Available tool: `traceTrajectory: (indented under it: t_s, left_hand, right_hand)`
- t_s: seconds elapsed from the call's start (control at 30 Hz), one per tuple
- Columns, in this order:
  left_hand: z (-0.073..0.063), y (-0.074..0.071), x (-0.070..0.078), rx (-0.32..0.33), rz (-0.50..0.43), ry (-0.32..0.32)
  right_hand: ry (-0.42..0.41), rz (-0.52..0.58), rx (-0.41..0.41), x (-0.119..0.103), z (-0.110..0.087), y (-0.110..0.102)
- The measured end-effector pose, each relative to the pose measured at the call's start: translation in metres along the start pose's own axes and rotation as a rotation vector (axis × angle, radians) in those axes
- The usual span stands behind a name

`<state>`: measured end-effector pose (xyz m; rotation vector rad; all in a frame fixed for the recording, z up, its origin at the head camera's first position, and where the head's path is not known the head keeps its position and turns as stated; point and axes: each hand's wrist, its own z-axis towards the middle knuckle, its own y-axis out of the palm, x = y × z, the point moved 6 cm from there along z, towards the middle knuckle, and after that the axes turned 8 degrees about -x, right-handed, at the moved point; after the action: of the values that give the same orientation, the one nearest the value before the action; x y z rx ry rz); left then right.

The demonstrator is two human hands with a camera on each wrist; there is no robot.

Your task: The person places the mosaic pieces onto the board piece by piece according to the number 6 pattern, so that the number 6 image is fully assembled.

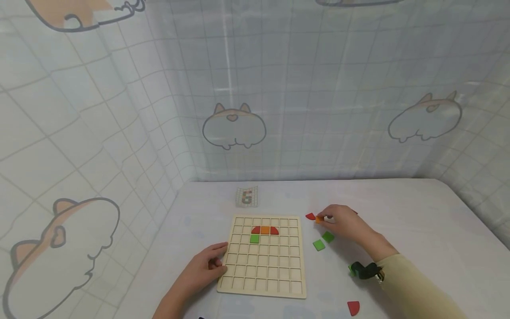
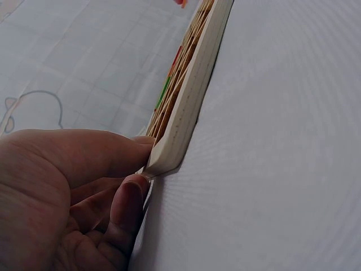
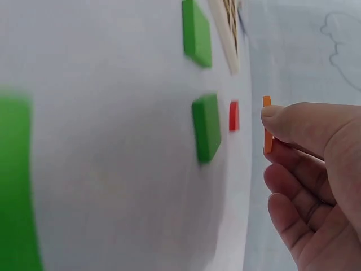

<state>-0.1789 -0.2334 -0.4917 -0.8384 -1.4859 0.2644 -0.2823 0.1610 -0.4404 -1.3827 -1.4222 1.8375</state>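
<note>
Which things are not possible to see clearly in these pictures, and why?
Head view: the card, print too small.
Head view: held orange piece, partly hidden by the right hand.
Head view: green piece, mostly covered by the dark wrist device.
Right wrist view: nearest green piece, blurred and cut by left edge.

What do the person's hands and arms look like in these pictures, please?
Both the left hand and right hand are bare, without gloves. On the right side is a pale yellow sleeve, with a dark, curved attachment at its end. No sleeve shows on the visible left forearm.
</note>
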Motion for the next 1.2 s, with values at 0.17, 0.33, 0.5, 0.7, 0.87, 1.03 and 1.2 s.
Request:
traceTrajectory:
  t_s: [0.17,0.33,0.5,0.7,0.87,1.03,1.2]
  left_hand:
    - [0.0,0.0,0.0,-0.004,0.001,0.001]
    - [0.0,-0.001,0.001,-0.005,-0.006,-0.001]
    - [-0.001,0.0,0.001,-0.003,-0.01,0.001]
    - [-0.001,0.0,0.0,-0.002,-0.012,0.001]
    - [-0.001,0.0,0.001,-0.008,-0.02,0.004]
    - [-0.002,-0.001,0.003,-0.01,-0.013,0.01]
    - [-0.003,-0.001,0.004,-0.011,-0.01,0.001]
  right_hand:
    - [-0.035,-0.005,-0.007,-0.015,0.004,0.002]
    - [-0.089,0.005,-0.007,-0.031,0.007,0.005]
    - [-0.153,-0.001,-0.015,-0.051,0.011,0.009]
    - [-0.264,-0.005,-0.023,-0.077,0.015,0.014]
    - [-0.28,0.009,-0.053,-0.09,0.022,0.026]
    - [-0.322,0.012,-0.077,-0.105,0.027,0.038]
    - [-0.394,0.014,-0.093,-0.123,0.03,0.047]
